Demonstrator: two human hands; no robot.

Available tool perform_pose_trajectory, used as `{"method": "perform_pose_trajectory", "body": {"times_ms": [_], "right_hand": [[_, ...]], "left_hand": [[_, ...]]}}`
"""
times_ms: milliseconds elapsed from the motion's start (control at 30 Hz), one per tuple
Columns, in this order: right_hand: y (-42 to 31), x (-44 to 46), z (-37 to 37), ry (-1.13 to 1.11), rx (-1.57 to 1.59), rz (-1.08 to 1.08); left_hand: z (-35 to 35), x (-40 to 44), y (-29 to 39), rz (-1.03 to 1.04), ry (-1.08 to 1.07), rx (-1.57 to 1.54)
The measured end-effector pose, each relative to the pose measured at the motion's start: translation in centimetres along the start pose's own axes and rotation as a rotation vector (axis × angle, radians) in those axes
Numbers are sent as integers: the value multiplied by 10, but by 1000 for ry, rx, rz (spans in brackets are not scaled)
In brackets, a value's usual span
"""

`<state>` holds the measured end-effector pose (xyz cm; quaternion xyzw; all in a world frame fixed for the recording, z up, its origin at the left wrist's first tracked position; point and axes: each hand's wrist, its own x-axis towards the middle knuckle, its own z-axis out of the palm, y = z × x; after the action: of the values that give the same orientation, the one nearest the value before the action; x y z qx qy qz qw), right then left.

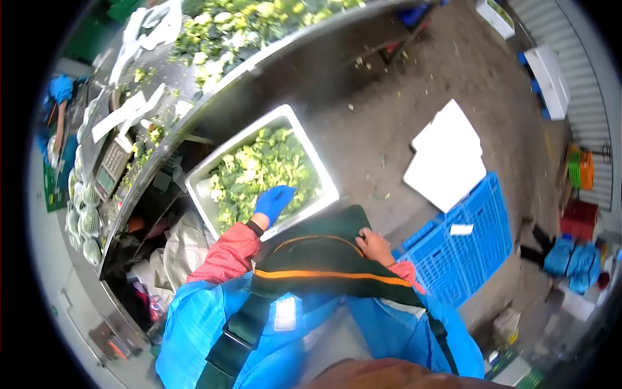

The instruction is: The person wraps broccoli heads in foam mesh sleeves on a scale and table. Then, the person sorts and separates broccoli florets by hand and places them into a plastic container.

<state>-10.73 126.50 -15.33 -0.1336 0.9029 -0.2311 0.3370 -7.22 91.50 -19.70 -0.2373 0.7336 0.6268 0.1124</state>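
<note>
My left hand (pixel 275 202), in a blue glove, is over the near side of a white foam box (pixel 202 202). The box is filled with broccoli florets (pixel 259 165), green and yellowish. The gloved fingers look stretched out, with nothing visible in them; their undersides are hidden. Bare and curled, my right hand (pixel 374 246) is closed at the edge of my dark green apron (pixel 317 243), which has orange trim. Its fingertips are partly hidden against the cloth.
Ahead and left stands a metal table (pixel 246 65) heaped with broccoli pieces; a scale (pixel 113 165) and net-wrapped produce (pixel 84 217) are on it. White foam lids (pixel 447 159) rest by a blue plastic crate (pixel 460 240) at right. Another person (pixel 573 262) is far right.
</note>
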Motion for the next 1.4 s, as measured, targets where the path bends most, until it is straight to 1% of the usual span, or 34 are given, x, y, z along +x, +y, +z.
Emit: {"method": "perform_pose_trajectory", "body": {"times_ms": [33,67,133,167,233,267,333,367,400,467,500,533,600,667,700,733,800,833,867,900,933,967,1000,1067,1100,1133,1200,1233,1267,1300,1367,1400], "right_hand": [[1,6,-12,-27,-69,-36],[12,17,-19,-46,-102,-65],[19,44,-42,-28,-67,-94],[24,61,-53,-12,-75,-111],[31,99,-78,7,-93,-144],[35,121,-91,6,-112,-215],[39,168,-126,-1,-153,-362],[47,194,-142,28,-171,-448],[45,215,-167,62,-184,-456],[31,268,-231,140,-200,-475],[30,296,-257,172,-199,-438],[26,324,-281,203,-203,-400],[-10,364,-332,376,-188,-469],[-61,389,-367,517,-175,-627],[-88,396,-379,497,-172,-675],[-117,403,-388,478,-169,-724],[-169,416,-395,467,-265,-861],[-196,419,-397,471,-331,-912],[-222,424,-397,474,-400,-964],[-246,432,-395,517,-395,-1067],[-268,444,-392,513,-419,-1122],[-289,459,-386,577,-450,-1153],[-310,477,-381,646,-480,-1181],[-349,506,-374,676,-544,-1172],[-366,517,-373,629,-636,-1107],[-372,542,-364,732,-675,-1170],[-378,576,-356,654,-786,-1161],[-380,585,-356,650,-817,-1153],[-379,592,-357,644,-844,-1139],[-378,600,-360,523,-803,-1085],[-374,607,-374,477,-810,-1003],[-375,613,-381,462,-833,-941]], "left_hand": [[3,2,22,-7,33,33],[4,7,46,-55,-5,39],[9,21,65,-16,2,-111],[10,34,68,32,42,4],[13,62,81,65,125,-115],[17,77,88,81,170,-177],[27,108,111,121,376,-107],[36,126,122,94,423,-174],[41,141,134,62,463,-231],[56,170,168,101,481,-192],[60,182,199,31,449,-114],[62,197,222,164,494,-29],[56,231,255,440,574,152],[41,258,271,469,755,351],[35,269,272,380,815,372],[27,275,279,401,854,390],[11,282,300,444,932,427],[-1,284,306,465,966,550],[-12,289,305,455,967,488],[-26,292,308,454,989,555],[-39,295,312,444,1010,620],[-54,302,315,407,1019,620],[-70,314,309,474,1049,663],[-87,328,325,280,1018,601],[-95,341,322,306,1047,617],[-100,352,326,263,1034,642],[-103,375,328,121,939,784],[-102,381,332,86,952,823],[-99,387,334,129,989,812],[-99,395,333,139,1002,845],[-90,409,330,137,991,870],[-91,418,333,193,991,872]]}}
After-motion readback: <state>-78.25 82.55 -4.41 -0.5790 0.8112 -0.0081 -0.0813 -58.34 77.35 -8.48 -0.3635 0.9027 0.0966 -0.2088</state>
